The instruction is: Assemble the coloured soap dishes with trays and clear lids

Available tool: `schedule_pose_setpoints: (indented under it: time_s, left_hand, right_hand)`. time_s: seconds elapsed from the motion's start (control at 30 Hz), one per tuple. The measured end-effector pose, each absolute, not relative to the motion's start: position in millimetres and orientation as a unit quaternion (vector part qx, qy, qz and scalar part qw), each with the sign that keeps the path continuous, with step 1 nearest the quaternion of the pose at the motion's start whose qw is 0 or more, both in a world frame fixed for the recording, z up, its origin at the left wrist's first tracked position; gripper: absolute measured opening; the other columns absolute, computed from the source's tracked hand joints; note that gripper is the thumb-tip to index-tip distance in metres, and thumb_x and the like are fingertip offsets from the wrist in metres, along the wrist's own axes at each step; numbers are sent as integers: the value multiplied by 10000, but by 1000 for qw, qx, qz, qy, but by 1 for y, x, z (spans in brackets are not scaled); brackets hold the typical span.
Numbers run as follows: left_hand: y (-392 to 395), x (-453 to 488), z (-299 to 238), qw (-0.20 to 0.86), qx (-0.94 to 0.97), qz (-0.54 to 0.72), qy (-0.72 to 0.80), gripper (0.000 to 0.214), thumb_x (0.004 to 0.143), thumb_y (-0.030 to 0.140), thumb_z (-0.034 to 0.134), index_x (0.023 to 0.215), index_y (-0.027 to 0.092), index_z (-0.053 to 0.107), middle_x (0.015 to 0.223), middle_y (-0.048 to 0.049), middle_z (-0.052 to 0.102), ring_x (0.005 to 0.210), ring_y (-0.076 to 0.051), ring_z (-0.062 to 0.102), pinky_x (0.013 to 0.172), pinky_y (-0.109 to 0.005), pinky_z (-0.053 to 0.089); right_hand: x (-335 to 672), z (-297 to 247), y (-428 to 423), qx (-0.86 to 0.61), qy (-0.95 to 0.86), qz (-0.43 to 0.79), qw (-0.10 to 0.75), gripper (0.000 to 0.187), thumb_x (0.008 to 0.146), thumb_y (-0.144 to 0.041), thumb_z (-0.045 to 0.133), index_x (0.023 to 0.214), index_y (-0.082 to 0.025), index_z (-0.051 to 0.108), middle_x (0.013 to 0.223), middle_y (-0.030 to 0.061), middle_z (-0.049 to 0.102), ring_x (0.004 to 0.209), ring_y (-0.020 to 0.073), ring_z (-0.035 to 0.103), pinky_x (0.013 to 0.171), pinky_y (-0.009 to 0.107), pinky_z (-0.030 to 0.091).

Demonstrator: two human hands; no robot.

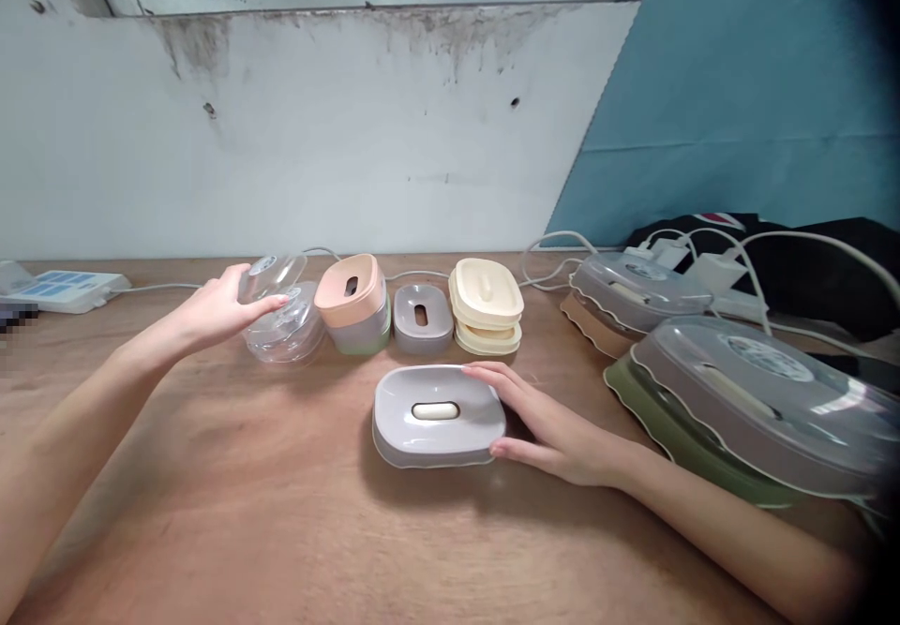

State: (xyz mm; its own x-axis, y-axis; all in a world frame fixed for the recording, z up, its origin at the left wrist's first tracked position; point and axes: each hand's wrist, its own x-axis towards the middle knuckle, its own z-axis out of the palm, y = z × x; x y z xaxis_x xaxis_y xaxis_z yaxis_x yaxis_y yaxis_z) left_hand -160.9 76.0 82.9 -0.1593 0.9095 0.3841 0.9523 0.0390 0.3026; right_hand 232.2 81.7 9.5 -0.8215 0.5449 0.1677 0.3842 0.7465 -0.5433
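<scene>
My left hand [223, 305] grips a clear plastic lid [273, 277] with a round label, thumb on one side. The lid is tilted above a stack of similar clear lids [287, 333]. Around the right end of a grey oval-cornered box [440, 438] is my right hand [541, 419], fingers at the far edge and thumb at the near corner. A cream bar [435, 410] shows in the slot of the box's top. Behind it stand a stack of slotted covers, peach [344, 305] on top, a grey slotted cover [423, 323] and stacked cream pieces [487, 290].
On the right, boxes with clear tops, one with a green base [675, 428] and one with a brown base [597, 325], stand near white plugs [710, 271] and cables. A white device [77, 290] lies at the far left. The wall [352, 138] borders the table's back.
</scene>
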Motion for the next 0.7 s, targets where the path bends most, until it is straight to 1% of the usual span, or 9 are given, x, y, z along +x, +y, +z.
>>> schedule_pose_setpoints:
  time_s: [0.07, 0.1, 0.13, 0.2, 0.27, 0.33, 0.4, 0.5, 0.7]
  left_hand:
    - [70, -147, 90, 30, -640, -263, -721, 832, 763, 674, 478, 1338, 93, 321, 1245, -247, 487, 1067, -412, 516, 794, -564, 443]
    - [67, -138, 92, 25, -655, -286, -699, 832, 774, 644, 498, 1376, 124, 254, 1304, -228, 433, 1131, -403, 465, 853, -574, 411]
    - [63, -128, 92, 26, -694, -317, -646, 824, 775, 606, 534, 1393, 164, 217, 1340, -200, 393, 1161, -383, 439, 891, -557, 400]
    - [56, -107, 85, 27, -803, -355, -478, 822, 751, 515, 621, 1397, 228, 202, 1369, -146, 351, 1200, -350, 396, 942, -515, 389]
    - [51, -87, 69, 0, -875, -351, -334, 819, 742, 426, 654, 1397, 240, 200, 1395, -126, 301, 1266, -348, 297, 1002, -515, 334]
    - [47, -72, 47, -72, -883, -370, -281, 799, 765, 377, 622, 1401, 194, 176, 1400, -153, 259, 1297, -358, 233, 1037, -548, 264]
    - [44, -62, 26, -130, -883, -356, -276, 789, 763, 332, 617, 1396, 176, 173, 1395, -181, 237, 1300, -369, 212, 1027, -572, 255]
    - [41, -57, 9, -182, -882, -321, -294, 781, 748, 292, 626, 1385, 195, 184, 1387, -181, 232, 1300, -370, 202, 1017, -576, 257]
    - [38, -57, 11, -197, -885, -304, -291, 797, 738, 288, 633, 1385, 219, 174, 1384, -163, 226, 1301, -358, 197, 1024, -561, 250]
  right_hand:
    - [232, 9, 82, -271, -915, 252, 159, 700, 829, -457, 525, 1382, -211, 173, 1396, 156, 319, 1246, 281, 375, 982, 428, 374]
    - [231, 9, 82, -284, -913, 245, 159, 770, 795, -473, 566, 1389, -197, 162, 1398, 165, 323, 1248, 297, 371, 985, 445, 365]
    - [231, 9, 82, -298, -912, 233, 159, 847, 750, -486, 612, 1395, -179, 158, 1397, 177, 329, 1251, 317, 362, 990, 465, 353]
    - [229, 9, 82, -313, -914, 205, 158, 945, 662, -491, 689, 1391, -153, 191, 1381, 191, 352, 1253, 348, 346, 995, 500, 329]
    - [227, 10, 82, -308, -918, 193, 159, 924, 622, -478, 720, 1362, -159, 267, 1350, 179, 392, 1237, 348, 362, 988, 506, 329]
    - [226, 12, 82, -296, -921, 195, 159, 863, 626, -463, 722, 1334, -180, 317, 1320, 159, 425, 1215, 328, 390, 976, 491, 344]
    - [225, 12, 83, -291, -923, 194, 160, 849, 633, -458, 719, 1332, -185, 322, 1312, 154, 429, 1210, 318, 394, 971, 479, 350]
    - [226, 12, 84, -288, -926, 185, 158, 877, 637, -459, 719, 1352, -184, 292, 1312, 159, 428, 1214, 318, 385, 972, 478, 344]
    - [227, 10, 84, -280, -931, 169, 162, 900, 655, -471, 706, 1380, -191, 252, 1321, 151, 427, 1216, 312, 383, 976, 466, 341]
